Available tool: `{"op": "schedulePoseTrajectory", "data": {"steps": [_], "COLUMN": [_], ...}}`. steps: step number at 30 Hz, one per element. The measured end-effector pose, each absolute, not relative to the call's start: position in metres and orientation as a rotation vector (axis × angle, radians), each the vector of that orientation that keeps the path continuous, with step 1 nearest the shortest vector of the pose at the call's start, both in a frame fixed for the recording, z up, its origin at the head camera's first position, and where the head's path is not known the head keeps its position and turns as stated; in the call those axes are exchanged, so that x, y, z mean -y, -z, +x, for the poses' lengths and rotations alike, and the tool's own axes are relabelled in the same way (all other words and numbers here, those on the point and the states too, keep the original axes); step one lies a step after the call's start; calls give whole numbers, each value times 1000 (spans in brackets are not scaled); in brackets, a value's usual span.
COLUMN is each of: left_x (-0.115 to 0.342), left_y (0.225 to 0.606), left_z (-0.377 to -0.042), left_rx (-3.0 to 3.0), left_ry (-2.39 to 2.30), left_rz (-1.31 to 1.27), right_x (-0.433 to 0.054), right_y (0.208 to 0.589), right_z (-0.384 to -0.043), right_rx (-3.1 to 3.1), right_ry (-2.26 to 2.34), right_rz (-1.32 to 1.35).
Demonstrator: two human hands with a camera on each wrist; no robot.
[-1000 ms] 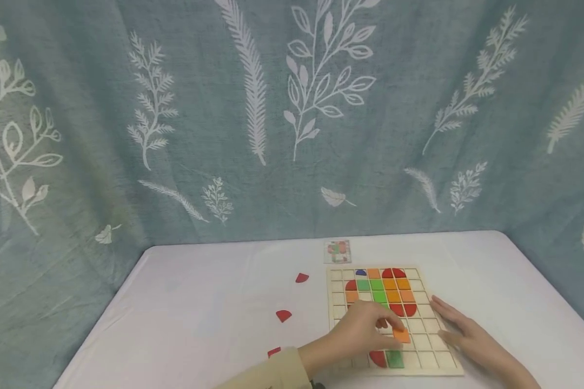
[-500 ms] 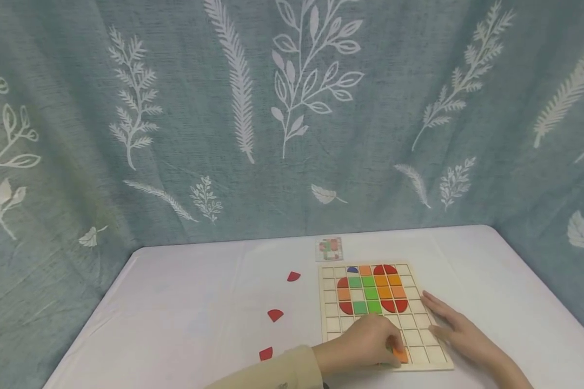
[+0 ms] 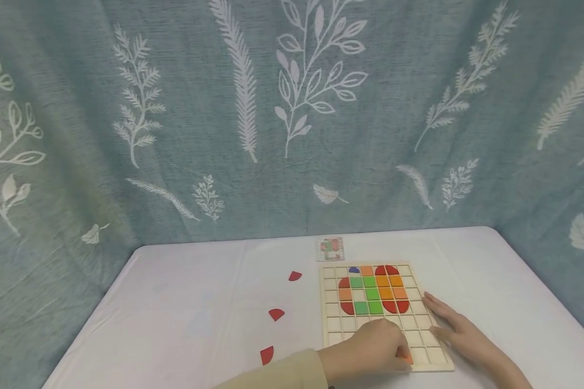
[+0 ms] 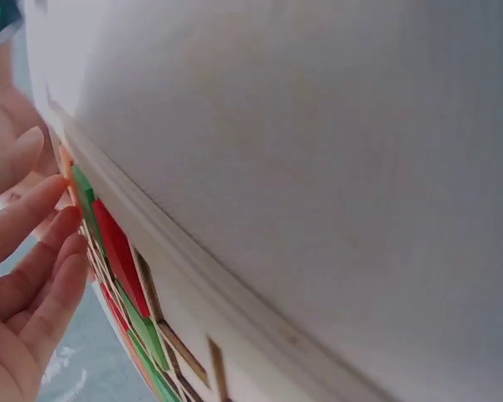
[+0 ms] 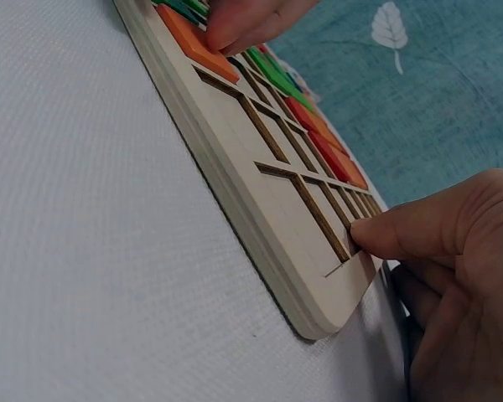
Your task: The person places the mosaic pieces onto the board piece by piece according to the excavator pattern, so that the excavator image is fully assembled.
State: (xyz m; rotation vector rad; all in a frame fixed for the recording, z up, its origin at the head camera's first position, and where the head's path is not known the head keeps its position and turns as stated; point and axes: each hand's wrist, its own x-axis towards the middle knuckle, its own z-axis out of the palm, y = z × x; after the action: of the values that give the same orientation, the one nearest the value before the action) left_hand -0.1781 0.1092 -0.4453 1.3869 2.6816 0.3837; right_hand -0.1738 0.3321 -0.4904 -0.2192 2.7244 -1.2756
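Observation:
In the head view my left hand (image 3: pixel 377 346) is over the front part of the wooden grid board (image 3: pixel 438 362), its fingers bent at an orange square tile (image 3: pixel 407 356). The right wrist view shows a left fingertip (image 5: pixel 226 33) on top of this orange tile (image 5: pixel 197 50), which sits close to the board's front rim. My left fingers (image 4: pixel 46 197) reach the tile beside green and red pieces in the left wrist view. My right hand (image 3: pixel 467 335) lies along the board's right edge with fingers extended; its thumb (image 5: pixel 386 234) touches the grid's top.
Red quarter-round pieces (image 3: pixel 276 314) lie on the white table (image 3: pixel 199 313) left of the board. A small pattern card (image 3: pixel 330 249) lies behind it. Red, orange, green (image 3: pixel 372 294) and blue pieces fill several cells of the grid's back half. A patterned curtain (image 3: pixel 272 135) hangs behind.
My left hand has brought the orange tile from over the board's middle down to its front row, then slightly rightward. My right hand stays at the right edge.

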Motion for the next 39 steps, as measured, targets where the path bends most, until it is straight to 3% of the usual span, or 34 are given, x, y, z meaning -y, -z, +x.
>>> {"op": "schedulePoseTrajectory", "data": {"steps": [11, 22, 39], "left_x": [-47, 59, 90], "left_y": [427, 436, 459], "left_z": [-206, -232, -228], "left_rx": [-2411, -2803, -2840], "left_ry": [-1138, -1225, -1128], "left_rz": [849, 339, 314], "right_x": [-332, -333, -334], "right_y": [490, 488, 489], "right_z": [-174, -175, -175], "right_rx": [-2719, -2695, -2657], "right_ry": [1270, 1274, 1336], "right_rz": [-221, -199, -219]}}
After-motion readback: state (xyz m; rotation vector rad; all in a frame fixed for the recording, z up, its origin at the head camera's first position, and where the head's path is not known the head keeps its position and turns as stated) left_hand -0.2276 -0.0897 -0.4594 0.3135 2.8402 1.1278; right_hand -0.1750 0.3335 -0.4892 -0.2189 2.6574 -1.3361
